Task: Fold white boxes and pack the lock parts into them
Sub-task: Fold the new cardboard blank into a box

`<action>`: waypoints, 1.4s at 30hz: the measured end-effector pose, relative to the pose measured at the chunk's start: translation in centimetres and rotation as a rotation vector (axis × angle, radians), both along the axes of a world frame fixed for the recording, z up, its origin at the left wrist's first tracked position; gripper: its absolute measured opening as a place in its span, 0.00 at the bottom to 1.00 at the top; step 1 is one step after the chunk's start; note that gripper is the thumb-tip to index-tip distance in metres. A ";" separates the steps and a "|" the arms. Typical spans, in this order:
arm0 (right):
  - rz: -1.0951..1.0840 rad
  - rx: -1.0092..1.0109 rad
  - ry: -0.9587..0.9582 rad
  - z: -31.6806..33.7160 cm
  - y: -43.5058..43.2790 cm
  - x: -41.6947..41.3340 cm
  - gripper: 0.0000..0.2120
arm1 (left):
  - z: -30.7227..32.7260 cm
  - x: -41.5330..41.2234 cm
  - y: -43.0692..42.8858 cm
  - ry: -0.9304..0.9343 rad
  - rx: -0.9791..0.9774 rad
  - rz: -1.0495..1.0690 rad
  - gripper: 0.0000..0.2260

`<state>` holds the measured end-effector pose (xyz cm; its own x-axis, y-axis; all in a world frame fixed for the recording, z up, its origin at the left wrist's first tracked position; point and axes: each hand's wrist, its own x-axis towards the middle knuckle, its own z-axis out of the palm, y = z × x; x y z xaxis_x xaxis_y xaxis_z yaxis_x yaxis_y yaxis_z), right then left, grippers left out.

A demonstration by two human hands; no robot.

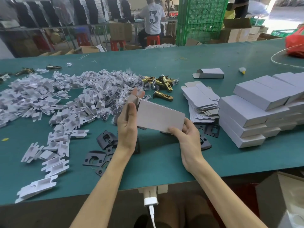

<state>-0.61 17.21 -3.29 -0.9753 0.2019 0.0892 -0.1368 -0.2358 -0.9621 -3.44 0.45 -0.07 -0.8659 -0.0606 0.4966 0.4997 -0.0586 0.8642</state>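
Note:
I hold one white cardboard box (160,116) above the green table (164,162), between both hands. My left hand (127,122) grips its left end, where a flap stands open, with the fingers behind it. My right hand (187,137) pinches the lower right corner. Brass latch bolts (164,86) lie just beyond the box. Black strike plates (105,140) lie under and around my hands. A big heap of white plastic inserts and small screw bags (69,99) covers the left of the table.
A pile of flat unfolded boxes (200,101) lies right of my hands. Stacked closed white boxes (263,109) fill the right side. One folded box with an open end (209,73) sits farther back. A red bag (295,41) is far right. A person sits beyond the table.

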 end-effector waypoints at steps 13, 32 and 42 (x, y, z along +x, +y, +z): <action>-0.099 -0.141 -0.015 0.3 0.1 0.1 0.15 | -0.5 -0.8 -0.3 -0.304 0.010 -0.072 0.18; -0.131 -0.089 -0.044 0.4 -0.3 0.1 0.11 | -0.8 -1.1 0.0 -0.418 0.206 0.015 0.14; -0.123 -0.106 -0.065 0.3 -0.2 0.1 0.10 | -0.4 -1.1 -0.4 -0.404 0.206 -0.067 0.15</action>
